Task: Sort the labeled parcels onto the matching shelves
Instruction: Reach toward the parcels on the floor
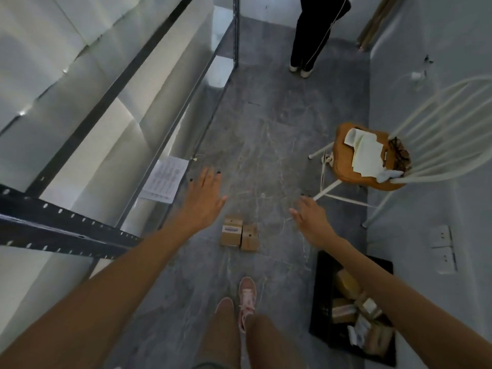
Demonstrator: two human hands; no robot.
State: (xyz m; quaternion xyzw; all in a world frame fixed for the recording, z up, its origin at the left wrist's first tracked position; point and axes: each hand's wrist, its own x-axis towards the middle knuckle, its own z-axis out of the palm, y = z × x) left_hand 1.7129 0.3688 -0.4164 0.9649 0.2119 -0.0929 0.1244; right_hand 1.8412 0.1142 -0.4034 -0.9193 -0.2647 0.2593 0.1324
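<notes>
Two small cardboard parcels (239, 233) lie side by side on the grey floor (266, 155) just ahead of the person's feet, probably set out there so the labels can be read (only the left one shows a label facing up); more parcels sit in the black crate (323, 288) on the near right; the metal shelving (80, 227) runs along the left. The left hand (205, 201) is spread flat with fingers extended, holding nothing; the right hand (311, 217) is likewise splayed and empty; both hover apart above the floor, touching no parcel.
</notes>
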